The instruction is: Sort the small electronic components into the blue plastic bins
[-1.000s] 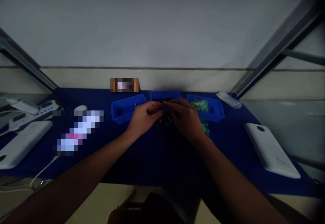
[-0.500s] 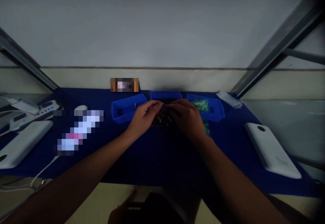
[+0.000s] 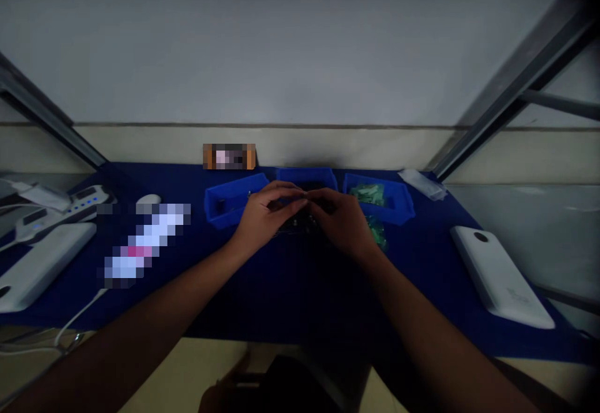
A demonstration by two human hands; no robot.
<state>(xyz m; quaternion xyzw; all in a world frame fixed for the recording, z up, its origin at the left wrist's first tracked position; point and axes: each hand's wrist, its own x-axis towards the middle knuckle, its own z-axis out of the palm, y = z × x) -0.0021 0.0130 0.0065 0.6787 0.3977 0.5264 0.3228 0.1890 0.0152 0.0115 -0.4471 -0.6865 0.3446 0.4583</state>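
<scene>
My left hand (image 3: 268, 210) and my right hand (image 3: 340, 216) meet at the fingertips above the middle of the table. Both are closed in a pinch around something too small and dark to make out. Below the fingers lies a pile of small dark pieces (image 3: 300, 224), partly covered by the hands. Behind them stands the middle blue bin (image 3: 307, 175). Beside my left hand is the left blue bin (image 3: 229, 204), with a few small items in it. The right blue bin (image 3: 398, 204) holds green packets (image 3: 369, 193), and more green packets (image 3: 377, 233) lie in front of it.
A white power bank (image 3: 501, 275) lies at the right, another white device (image 3: 47, 266) at the left. Near that are a power strip (image 3: 60, 213), a blurred-out lit screen (image 3: 147, 244) and a white mouse-like object (image 3: 149, 202). A clear plastic bag (image 3: 423, 184) rests at the back right.
My fingers have shifted: the left thumb now reaches forward and the fingertips of both hands touch more plainly. My right hand has drawn slightly lower. The bins have stayed in place.
</scene>
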